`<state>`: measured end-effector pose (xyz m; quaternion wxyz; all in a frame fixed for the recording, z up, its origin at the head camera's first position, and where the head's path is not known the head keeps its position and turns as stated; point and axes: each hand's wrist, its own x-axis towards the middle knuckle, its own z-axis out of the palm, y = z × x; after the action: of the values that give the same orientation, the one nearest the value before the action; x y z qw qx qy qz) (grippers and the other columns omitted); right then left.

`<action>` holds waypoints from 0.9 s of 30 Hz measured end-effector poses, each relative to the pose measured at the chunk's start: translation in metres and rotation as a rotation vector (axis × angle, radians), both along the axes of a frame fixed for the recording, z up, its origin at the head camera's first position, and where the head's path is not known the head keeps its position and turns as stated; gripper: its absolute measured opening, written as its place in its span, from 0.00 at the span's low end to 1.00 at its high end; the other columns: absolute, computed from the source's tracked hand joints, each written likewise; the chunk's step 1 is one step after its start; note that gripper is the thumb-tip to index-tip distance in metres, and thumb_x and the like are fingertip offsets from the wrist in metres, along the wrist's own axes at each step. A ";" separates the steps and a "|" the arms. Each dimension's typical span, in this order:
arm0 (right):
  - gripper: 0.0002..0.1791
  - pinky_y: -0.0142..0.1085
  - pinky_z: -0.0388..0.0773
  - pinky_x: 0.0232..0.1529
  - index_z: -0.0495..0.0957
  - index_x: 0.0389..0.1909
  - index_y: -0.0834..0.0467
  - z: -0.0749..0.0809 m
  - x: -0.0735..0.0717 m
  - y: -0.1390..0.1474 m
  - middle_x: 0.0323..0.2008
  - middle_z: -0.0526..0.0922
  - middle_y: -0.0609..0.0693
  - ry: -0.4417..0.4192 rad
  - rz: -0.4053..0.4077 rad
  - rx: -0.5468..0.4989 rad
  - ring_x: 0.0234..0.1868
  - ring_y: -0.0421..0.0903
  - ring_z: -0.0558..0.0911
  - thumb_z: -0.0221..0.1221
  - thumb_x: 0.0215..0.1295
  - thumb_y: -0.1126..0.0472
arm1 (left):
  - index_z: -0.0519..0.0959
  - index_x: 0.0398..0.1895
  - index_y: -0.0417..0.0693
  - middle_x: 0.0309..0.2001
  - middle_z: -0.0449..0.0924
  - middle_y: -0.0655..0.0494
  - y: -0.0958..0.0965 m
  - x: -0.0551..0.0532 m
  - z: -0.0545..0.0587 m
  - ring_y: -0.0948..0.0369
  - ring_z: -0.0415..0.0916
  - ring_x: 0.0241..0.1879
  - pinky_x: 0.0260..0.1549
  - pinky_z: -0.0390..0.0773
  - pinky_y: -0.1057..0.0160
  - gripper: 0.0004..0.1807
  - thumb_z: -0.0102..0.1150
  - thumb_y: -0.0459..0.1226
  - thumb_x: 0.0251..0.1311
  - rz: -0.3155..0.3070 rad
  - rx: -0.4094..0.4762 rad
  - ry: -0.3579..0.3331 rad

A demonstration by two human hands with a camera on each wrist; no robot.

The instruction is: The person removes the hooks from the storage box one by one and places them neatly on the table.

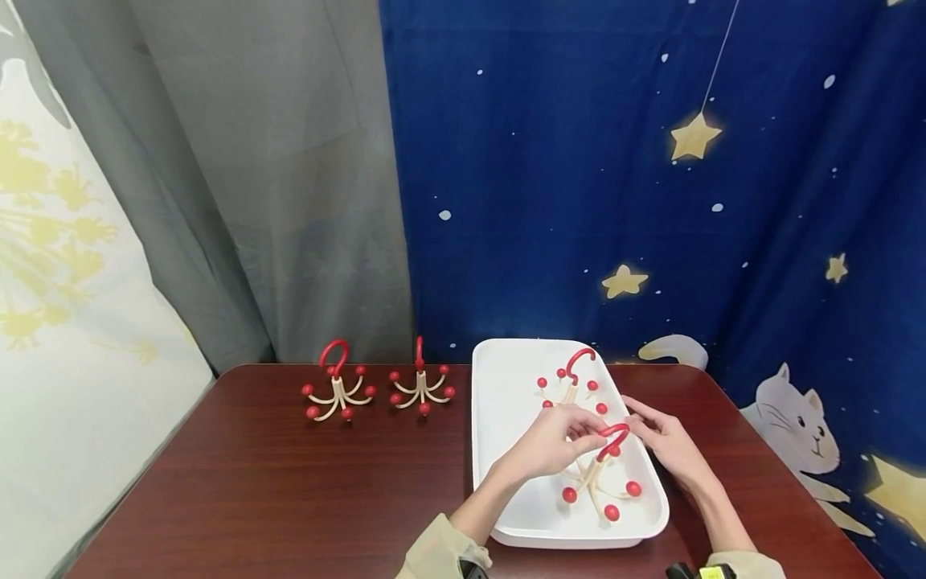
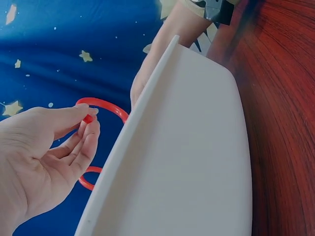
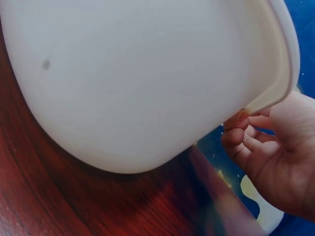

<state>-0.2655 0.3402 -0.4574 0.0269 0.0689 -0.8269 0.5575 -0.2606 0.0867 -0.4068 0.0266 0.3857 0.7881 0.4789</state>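
Note:
Inside the white tray [image 1: 501,507], my left hand [image 1: 553,441] pinches the tip of the red hook on a hanger [image 1: 606,452]; cream curved arms with red balls spread below it. In the left wrist view, thumb and fingertips of the left hand [image 2: 54,157] meet at the hook's end. Behind it in the tray is a second such hanger [image 1: 571,392], partly covered by that hand. My right hand [image 1: 669,442] is at the tray's right side. In the right wrist view, the right hand [image 3: 283,152] grips the tray's rim [image 3: 270,98] between fingertips and thumb.
Two more hangers, one [image 1: 338,390] at the far left and one [image 1: 421,388] nearer the tray, stand on the brown wooden table [image 1: 304,490] by its back edge. Grey and blue curtains [image 1: 506,201] hang behind the table.

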 end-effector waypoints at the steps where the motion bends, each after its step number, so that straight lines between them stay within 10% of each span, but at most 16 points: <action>1: 0.29 0.34 0.83 0.41 0.65 0.72 0.66 0.000 0.000 0.000 0.49 0.80 0.64 -0.001 -0.002 0.000 0.40 0.41 0.84 0.57 0.76 0.58 | 0.86 0.44 0.42 0.31 0.81 0.63 0.000 0.000 0.000 0.74 0.72 0.31 0.37 0.75 0.76 0.07 0.65 0.33 0.66 -0.003 -0.007 0.009; 27: 0.31 0.36 0.84 0.39 0.62 0.73 0.67 -0.001 0.001 -0.001 0.55 0.79 0.70 -0.019 0.008 -0.024 0.41 0.43 0.85 0.56 0.76 0.57 | 0.86 0.45 0.43 0.38 0.85 0.58 -0.043 0.009 0.027 0.67 0.79 0.37 0.45 0.80 0.65 0.08 0.67 0.35 0.65 0.129 0.198 -0.018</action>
<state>-0.2646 0.3395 -0.4581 0.0177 0.0669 -0.8201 0.5681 -0.2517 0.0440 -0.3795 -0.0354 0.3308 0.7599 0.5585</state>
